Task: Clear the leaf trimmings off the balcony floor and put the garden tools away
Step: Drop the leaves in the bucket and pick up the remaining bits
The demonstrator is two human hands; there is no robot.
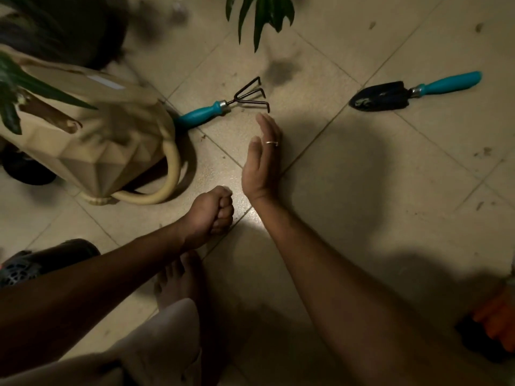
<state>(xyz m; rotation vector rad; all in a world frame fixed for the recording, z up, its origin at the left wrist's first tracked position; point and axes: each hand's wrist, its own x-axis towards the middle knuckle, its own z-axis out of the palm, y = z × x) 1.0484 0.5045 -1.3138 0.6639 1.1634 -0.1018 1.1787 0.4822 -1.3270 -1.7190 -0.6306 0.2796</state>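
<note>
On the tiled floor [362, 190], the hand rake [220, 107] lay with its tines just beyond the straight, pressed-together fingertips [262, 119] of the right hand [263, 160]. The trowel [412, 91] lay well apart, toward the floor's upper right. The left hand [213, 211] was clenched, contents hidden.

Watering can [97, 146] left on floor [376, 190]; hand rake [220, 107] just right (handle end against can); trowel [390, 97] far right, well apart; right hand [263, 162] near rake tines.

Floor [362, 176]: beige tile, smooth, faint sheen, gritty dark specks.
Hand rake [221, 104], 12 o'clock: dark matt metal tines, glossy teal plastic handle.
Trowel [412, 91], 2 o'clock: dull black metal blade, teal plastic handle.
Watering can [111, 151], 10 o'clock: matt beige plastic, faceted.
</note>
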